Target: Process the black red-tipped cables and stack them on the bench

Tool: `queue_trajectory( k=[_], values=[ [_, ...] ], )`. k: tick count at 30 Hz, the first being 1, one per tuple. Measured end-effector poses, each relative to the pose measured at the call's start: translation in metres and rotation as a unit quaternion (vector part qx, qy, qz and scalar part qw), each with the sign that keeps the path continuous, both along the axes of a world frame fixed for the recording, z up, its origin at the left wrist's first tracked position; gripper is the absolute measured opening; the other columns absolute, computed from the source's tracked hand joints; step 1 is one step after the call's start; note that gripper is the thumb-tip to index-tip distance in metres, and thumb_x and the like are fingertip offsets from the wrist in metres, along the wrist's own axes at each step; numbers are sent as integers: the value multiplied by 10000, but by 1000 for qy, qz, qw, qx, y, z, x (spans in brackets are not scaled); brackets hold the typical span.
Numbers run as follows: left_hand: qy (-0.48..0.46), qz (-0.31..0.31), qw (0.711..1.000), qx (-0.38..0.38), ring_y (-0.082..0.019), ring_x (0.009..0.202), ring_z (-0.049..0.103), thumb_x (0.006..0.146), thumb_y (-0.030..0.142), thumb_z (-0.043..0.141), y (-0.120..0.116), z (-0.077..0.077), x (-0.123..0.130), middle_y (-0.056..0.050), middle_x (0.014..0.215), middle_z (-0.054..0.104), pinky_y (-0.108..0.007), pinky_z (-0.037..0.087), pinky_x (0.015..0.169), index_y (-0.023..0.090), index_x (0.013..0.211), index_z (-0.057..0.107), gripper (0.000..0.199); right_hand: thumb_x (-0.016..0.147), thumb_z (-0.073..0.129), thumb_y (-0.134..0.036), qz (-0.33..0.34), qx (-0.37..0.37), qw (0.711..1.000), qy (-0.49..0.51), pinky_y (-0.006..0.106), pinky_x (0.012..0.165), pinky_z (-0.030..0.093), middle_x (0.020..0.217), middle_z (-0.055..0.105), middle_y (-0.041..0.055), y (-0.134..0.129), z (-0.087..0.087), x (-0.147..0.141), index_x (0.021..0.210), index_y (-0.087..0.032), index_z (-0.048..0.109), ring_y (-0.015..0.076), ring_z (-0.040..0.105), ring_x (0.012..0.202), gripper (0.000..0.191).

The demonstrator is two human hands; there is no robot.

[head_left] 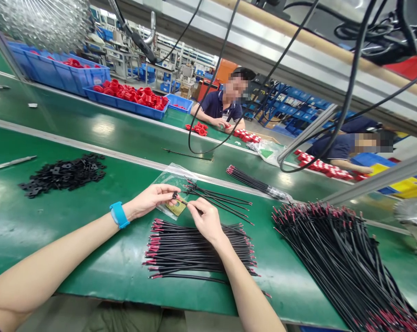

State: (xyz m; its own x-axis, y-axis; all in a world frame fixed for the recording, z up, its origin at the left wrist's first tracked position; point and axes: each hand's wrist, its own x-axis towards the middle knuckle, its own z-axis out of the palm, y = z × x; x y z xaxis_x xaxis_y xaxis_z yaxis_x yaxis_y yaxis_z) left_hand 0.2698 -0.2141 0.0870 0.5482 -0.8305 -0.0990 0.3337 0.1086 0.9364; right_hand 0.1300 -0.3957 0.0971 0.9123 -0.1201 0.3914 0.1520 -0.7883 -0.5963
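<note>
My left hand (160, 198), with a blue band at the wrist, pinches a small black part (174, 195). Fingers of my right hand (204, 217) are closed on a black cable (184, 202), whose reddish end meets the black part. Just beneath lies a clear plastic bag with a yellowish card (175, 207). Below my hands many black cables with red ends (194, 251) lie side by side, partly covered by my right forearm. Several more cables (225, 199) are spread behind my right hand. To the left sits a pile of black parts (65, 174).
A large cable heap (332, 258) covers the right side, with a smaller bundle (251, 180) behind. Blue bins (125, 107) of red parts stand at the back left. Black wires hang overhead. Two people sit across the table.
</note>
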Motion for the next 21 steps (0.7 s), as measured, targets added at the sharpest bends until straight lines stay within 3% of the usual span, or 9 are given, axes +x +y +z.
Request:
queue_trajectory(
  k=[10,16,21],
  values=[
    [18,4,1000,1,-122,742,644,786,273,738,1,3,-1,-119,958,703,-261,505,782,93,1148,642,415,954,516,-299,-13,20,998,-55,232,611,379,746,580,27,0,-3,0,885,-179,713,113,505,630,240],
    [32,7,999,-3,-128,734,644,782,271,739,1,6,-2,-100,870,706,-269,498,783,90,1154,639,426,957,507,-285,-8,-32,998,-45,225,612,366,744,571,21,0,-5,0,901,-187,717,106,496,630,238],
    [-13,11,1000,9,-123,730,629,789,306,730,1,7,-4,-85,854,702,-271,491,781,88,1152,634,434,959,498,-273,-15,-88,995,-34,224,590,331,704,542,5,0,-5,-1,889,-204,715,95,474,597,238]
  ],
)
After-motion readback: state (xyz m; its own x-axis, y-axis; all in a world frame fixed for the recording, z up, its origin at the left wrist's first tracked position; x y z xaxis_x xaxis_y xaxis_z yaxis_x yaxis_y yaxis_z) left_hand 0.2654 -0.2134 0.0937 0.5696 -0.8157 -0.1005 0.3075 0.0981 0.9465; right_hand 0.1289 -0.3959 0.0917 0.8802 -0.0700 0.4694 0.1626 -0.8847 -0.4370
